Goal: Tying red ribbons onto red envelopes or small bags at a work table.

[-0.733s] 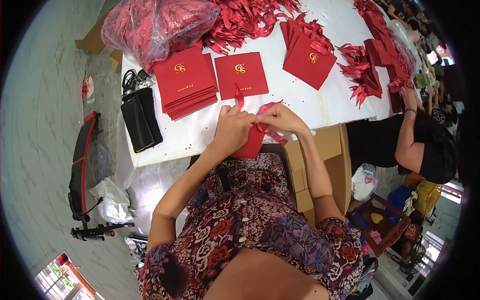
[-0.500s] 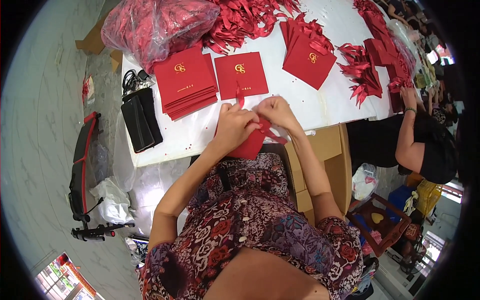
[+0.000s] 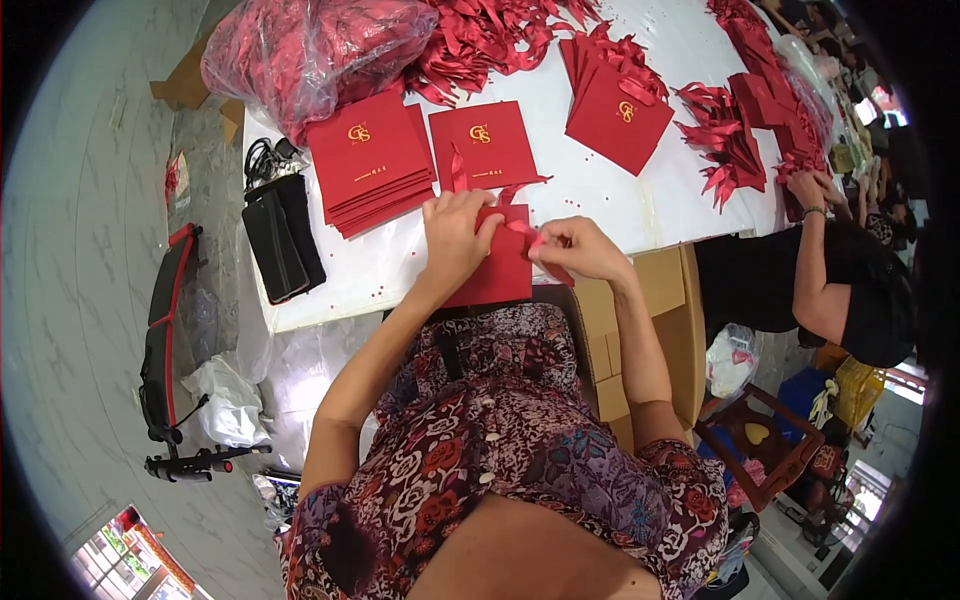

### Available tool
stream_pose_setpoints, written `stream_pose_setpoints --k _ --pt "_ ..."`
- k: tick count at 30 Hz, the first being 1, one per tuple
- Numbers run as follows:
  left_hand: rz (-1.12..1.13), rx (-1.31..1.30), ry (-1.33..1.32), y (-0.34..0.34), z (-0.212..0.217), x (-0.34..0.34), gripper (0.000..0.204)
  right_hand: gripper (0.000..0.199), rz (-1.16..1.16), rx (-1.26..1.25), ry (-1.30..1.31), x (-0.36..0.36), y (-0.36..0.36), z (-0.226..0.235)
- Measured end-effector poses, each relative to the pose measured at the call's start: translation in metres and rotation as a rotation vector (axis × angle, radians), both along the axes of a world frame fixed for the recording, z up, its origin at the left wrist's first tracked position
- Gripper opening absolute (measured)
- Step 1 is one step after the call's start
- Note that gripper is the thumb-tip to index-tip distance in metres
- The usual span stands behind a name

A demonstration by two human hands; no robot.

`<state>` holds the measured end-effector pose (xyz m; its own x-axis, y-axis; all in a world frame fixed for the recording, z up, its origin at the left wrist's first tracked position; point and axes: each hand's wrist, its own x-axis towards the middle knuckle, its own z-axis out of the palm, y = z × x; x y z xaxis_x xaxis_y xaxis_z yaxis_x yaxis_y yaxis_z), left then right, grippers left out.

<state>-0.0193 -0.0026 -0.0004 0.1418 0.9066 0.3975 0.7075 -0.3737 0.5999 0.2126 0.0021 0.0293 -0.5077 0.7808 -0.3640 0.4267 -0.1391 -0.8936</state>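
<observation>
At the table's near edge lies a small red paper bag, its near part reaching over my lap. My left hand is closed on the bag's upper left side, thumb on top. In the fingers of my right hand is pinched a shiny red ribbon that runs across the bag's top. Another ribbon end sticks up beyond my left fingers. Just past my hands a flat red bag with a gold emblem lies on the table, beside a stack of red bags at the left.
Red ribbons heap at the back, next to a plastic sack. More ribboned bags lie at the right. A phone rests at the left edge. A cardboard box stands below the table; a person in black works at far right.
My right hand has moved right and down, drawing the ribbon out from the bag. My left hand has shifted slightly left, and the bag now lies flatter and shows more.
</observation>
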Motion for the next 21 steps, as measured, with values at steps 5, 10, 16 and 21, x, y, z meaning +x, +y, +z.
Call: stream_pose_setpoints --k 5,10,16,21 --pt "-0.046 -0.183 -0.162 -0.03 0.009 0.027 0.037 0.025 -0.306 -0.043 0.17 -0.018 0.006 -0.002" --pt "-0.219 -0.601 -0.903 -0.048 -0.003 0.044 0.026 0.022 -0.369 0.0 0.271 -0.035 0.009 -0.01" --pt "-0.267 -0.811 -0.546 -0.05 0.003 -0.008 0.011 0.02 -0.388 0.276 -0.222 -0.005 0.011 -0.015" --pt "-0.105 -0.886 -0.615 -0.043 0.001 -0.031 0.026 0.033 -0.21 0.616 -0.065 -0.033 -0.004 0.028"
